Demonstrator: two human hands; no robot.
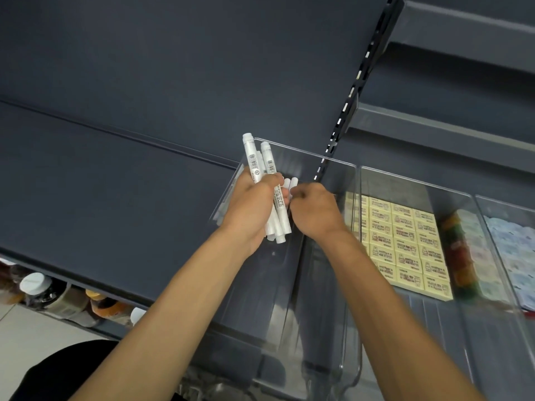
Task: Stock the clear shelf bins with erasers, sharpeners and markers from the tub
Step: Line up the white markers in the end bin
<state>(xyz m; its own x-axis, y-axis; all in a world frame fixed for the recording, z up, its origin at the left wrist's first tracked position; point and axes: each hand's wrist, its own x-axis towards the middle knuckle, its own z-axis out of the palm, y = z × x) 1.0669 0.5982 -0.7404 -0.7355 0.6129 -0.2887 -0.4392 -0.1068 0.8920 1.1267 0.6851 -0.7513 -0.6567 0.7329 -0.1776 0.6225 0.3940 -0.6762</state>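
1. Far left, under the shelf point(101, 183), which is dark grey, matte metal, flat with a long seam across it, there's a lower level with some jars point(36, 286). They're roundish with white lids, too blurry to say more.
2. The left hand point(252, 204) comes up from the bottom on a bare, stretched-out forearm, back of the hand towards the camera. Its fingers are wrapped tight round a bunch of markers point(276, 209).
3. The markers are slim white plastic cylinders with barcode labels and small print. They're held nearly upright, fanned a bit, caps poking out above the fist and ends sticking out below, right over the back-left part of the clear bin point(304, 152).
4. That bin is glossy see-through plastic, boxy, rounded corners, sitting on the shelf.
5. The right hand point(315, 211) reaches in from the lower right, knuckles up and fingers curled, touching the bunch just beside the left hand. Can't tell if it's actually pinching a marker or just resting on them.
6. The second bin point(419, 182) sits touching the first one. Inside are erasers point(405, 244), pale yellow blocks with printed wrappers, packed flat in neat rows.
7. Further right there's a blurry colourful stack point(460, 256), then pale patterned packets point(512, 250) at the edge.
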